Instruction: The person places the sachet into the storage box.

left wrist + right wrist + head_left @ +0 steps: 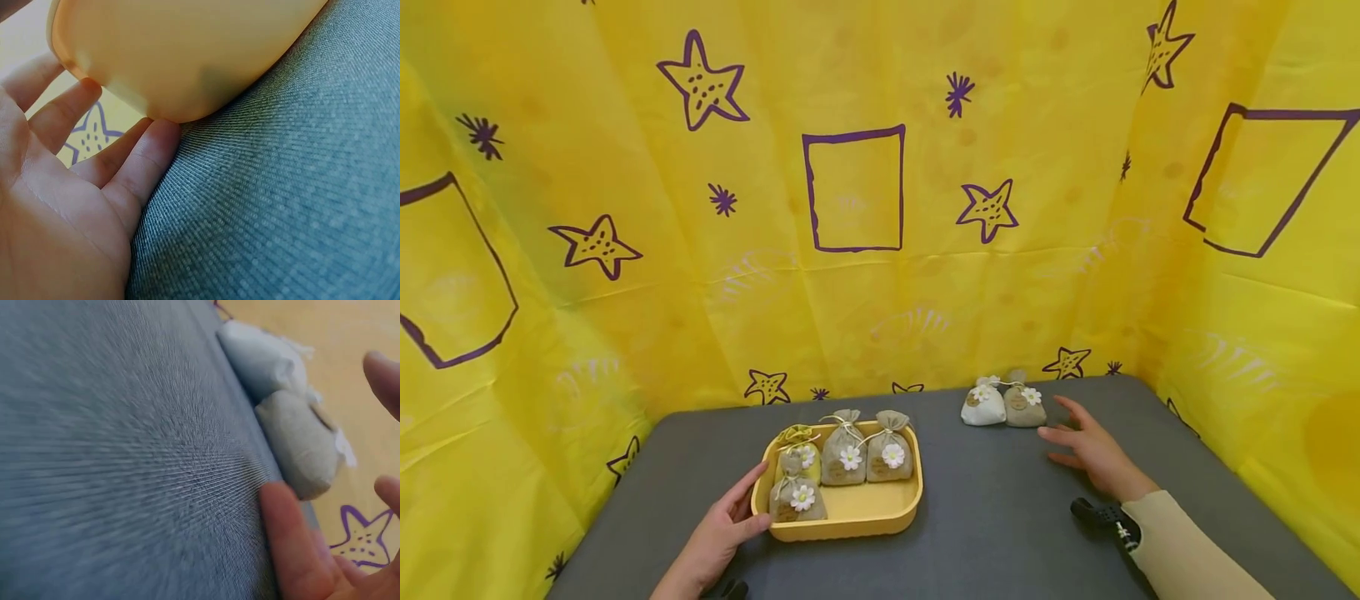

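Note:
A yellow tray [868, 505] stands on the grey table with several small drawstring sachets in it. Three are grey-beige, among them a back-middle sachet [842, 454]; a yellow-green sachet [808, 467] sits at the left. White flowers decorate them. My left hand [718, 533] touches the tray's left end, its fairly straight fingertips against the outer wall [169, 69]. At the back right, a white sachet [983, 408] and a grey-beige sachet [1026, 410] stand side by side. My right hand [1097, 454] is just right of them, fingers spread, holding nothing; a gap separates it from the grey-beige one.
Yellow cloth [850, 317] with purple starfish drawings hangs behind the table and along both sides. The grey table surface [985, 517] stretches between the tray and my right arm. A black strap [1097, 512] sits at my right wrist.

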Action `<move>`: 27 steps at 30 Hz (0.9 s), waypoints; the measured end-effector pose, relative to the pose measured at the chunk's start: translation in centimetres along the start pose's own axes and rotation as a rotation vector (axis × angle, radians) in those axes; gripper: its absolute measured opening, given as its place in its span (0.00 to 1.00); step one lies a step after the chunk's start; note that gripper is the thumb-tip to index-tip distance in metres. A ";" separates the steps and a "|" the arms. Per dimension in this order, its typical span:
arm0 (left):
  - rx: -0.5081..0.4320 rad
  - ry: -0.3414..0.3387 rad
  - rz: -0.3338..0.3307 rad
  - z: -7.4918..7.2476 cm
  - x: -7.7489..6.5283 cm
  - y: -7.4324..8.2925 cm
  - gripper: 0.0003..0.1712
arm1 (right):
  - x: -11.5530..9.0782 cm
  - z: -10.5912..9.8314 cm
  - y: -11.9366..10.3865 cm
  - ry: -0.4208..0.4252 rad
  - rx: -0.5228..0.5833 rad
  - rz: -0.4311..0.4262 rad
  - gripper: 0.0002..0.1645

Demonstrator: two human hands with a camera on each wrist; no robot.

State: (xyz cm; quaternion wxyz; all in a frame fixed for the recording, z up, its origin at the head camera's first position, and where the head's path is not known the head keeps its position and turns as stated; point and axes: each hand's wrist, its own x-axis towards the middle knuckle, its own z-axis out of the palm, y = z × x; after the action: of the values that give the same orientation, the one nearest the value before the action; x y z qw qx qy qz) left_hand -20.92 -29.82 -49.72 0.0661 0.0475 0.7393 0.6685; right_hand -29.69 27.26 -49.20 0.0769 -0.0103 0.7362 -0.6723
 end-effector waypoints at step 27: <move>0.006 0.004 -0.002 -0.1 0.2 -0.1 0.44 | 5.1 1.3 -0.2 0.038 -0.223 -0.026 0.34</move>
State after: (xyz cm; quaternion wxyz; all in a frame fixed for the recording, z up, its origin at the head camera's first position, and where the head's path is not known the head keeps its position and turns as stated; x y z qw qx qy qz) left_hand -21.11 -29.87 -49.79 0.0651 0.0454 0.7414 0.6663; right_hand -34.57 25.39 -49.58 0.0527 -0.0154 0.8076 -0.5871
